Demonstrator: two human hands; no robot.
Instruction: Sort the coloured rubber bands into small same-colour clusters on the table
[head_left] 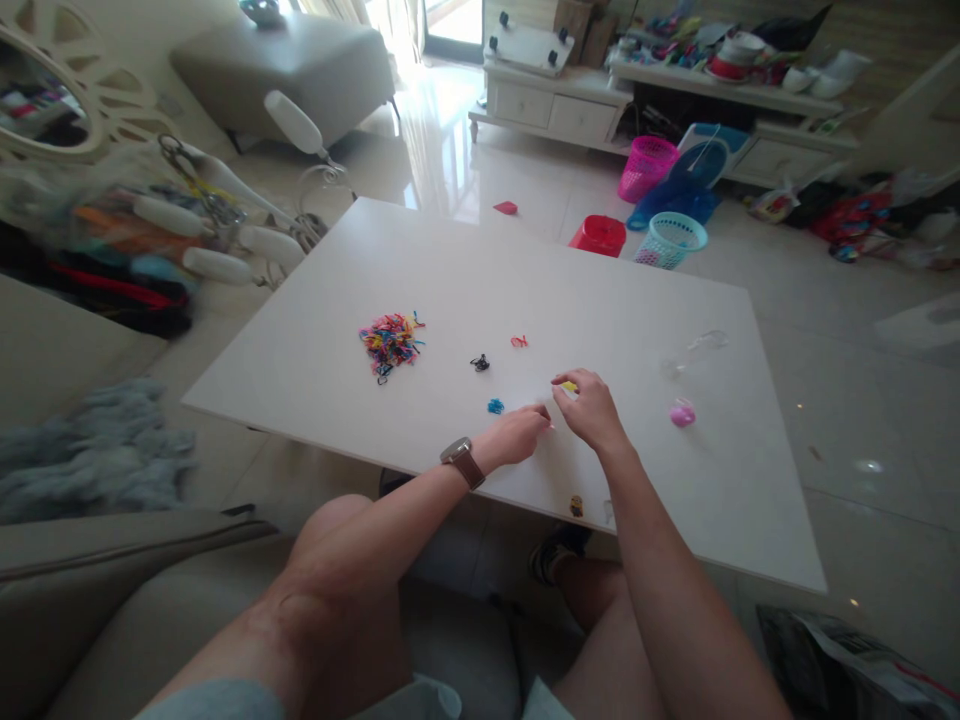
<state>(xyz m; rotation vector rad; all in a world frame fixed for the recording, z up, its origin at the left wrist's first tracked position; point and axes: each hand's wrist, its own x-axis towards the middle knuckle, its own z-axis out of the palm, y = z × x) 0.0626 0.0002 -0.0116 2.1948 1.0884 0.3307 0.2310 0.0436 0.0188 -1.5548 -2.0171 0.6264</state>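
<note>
White table (442, 265) on my feed: multicoloured band pile (391, 343) at left, then black cluster (480, 363), blue cluster (495, 406), red cluster (519, 342). Left hand (519, 434): fingers bunched at a pink bit (551, 428), I can't tell if clamped. Right hand (592, 408): thumb and index apart, beside a yellow bit (570, 386). Pink-purple bundle (682, 413) sits further right, well apart.

You had open tabletop (450, 250) across the upper middle of the frame. Left of centre, the multicoloured pile (391, 343) stood in your way; right of centre, the pink clump (682, 413) did.
</note>
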